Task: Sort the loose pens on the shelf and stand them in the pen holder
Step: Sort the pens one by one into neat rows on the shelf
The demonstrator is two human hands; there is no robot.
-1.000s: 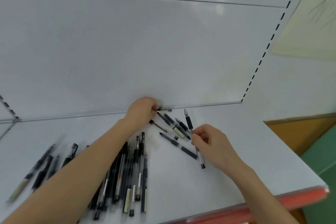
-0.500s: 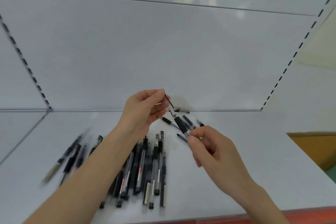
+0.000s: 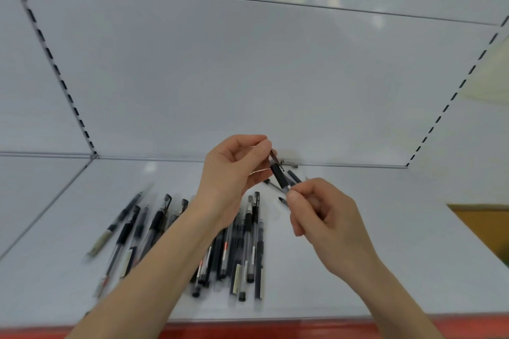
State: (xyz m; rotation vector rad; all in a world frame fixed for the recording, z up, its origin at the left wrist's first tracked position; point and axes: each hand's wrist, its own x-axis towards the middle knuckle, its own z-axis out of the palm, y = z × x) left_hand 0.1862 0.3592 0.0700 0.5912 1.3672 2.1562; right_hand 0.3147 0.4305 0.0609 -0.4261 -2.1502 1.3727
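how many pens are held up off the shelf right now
1: a black-grip pen above the shelf, left hand pinching its upper end, right hand its lower end. The hands may hide another.

A black-gripped pen (image 3: 279, 177) tilts above loose pens (image 3: 248, 224) lying on the shelf (image 3: 385, 250).
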